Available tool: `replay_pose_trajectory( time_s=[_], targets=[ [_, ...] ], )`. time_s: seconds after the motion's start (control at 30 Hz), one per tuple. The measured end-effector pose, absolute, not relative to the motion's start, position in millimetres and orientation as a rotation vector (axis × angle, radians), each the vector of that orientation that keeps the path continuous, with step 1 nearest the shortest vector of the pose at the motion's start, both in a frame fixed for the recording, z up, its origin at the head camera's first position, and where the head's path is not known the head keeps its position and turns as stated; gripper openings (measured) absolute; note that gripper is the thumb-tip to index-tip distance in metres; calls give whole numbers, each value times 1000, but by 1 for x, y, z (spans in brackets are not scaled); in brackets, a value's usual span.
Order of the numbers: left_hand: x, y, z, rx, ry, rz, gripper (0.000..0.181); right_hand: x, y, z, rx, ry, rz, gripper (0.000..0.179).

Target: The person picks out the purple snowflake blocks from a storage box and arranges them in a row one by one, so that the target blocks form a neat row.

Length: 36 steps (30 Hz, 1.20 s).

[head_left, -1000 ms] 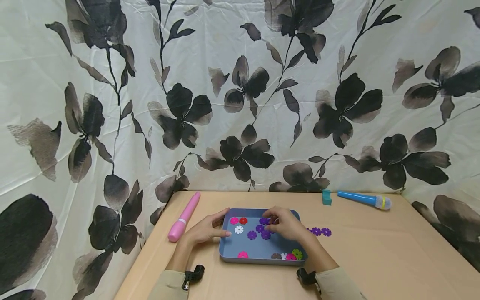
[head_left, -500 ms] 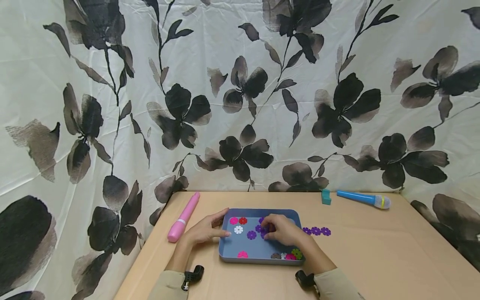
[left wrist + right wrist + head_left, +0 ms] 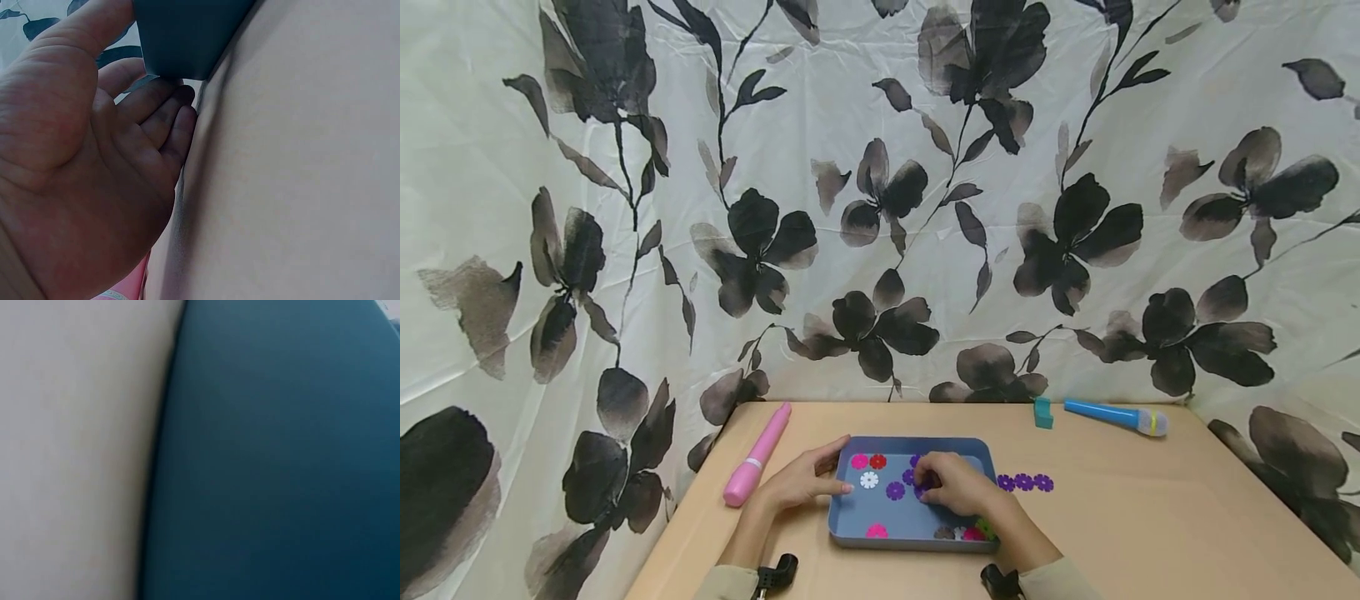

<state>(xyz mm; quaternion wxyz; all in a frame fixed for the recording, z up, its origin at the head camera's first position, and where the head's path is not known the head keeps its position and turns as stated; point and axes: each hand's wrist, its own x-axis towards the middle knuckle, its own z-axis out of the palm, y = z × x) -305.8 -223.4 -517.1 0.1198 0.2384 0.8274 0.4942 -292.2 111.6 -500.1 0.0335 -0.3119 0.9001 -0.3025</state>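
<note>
Several loose purple flower pieces lie inside the grey-blue tray, some hidden under the right hand; its fingers are curled over them, though whether they pinch one I cannot tell; a purple row of three pieces lies just right of the tray, whether linked I cannot tell; judging by this, a few purples are set out and more are left inside; the left hand holds the tray's left side, thumb over the rim, fingers loosely bent outside; pink, red and white pieces sit inside the tray's left part; beyond the tray's far right are a teal block and a blue microphone; left of the tray lies a pink stick; no brand, label or writing is readable.
</note>
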Motion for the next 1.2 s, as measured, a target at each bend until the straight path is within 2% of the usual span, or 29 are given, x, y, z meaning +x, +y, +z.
replay_pose_trajectory(
  time_s=[0.37, 0.63, 0.77, 1.0, 1.2],
  targets=[
    [-307, -223, -520, 734, 2381, 1482, 96, -291, 112, -498, -1003, 2777, -946, 17],
    [-307, -223, -519, 739, 2419, 1449, 96, -290, 122, -491, -1083, 2762, -1000, 7],
    [-307, -223, -519, 734, 2413, 1455, 95, -293, 134, -488, -1061, 2789, -1101, 8],
    [-308, -223, -520, 725, 2382, 1475, 95, -295, 162, -486, -871, 2857, -1404, 18],
    [-308, -223, -521, 720, 2397, 1465, 95, -298, 190, -486, -662, 2966, -1469, 20]
  ],
)
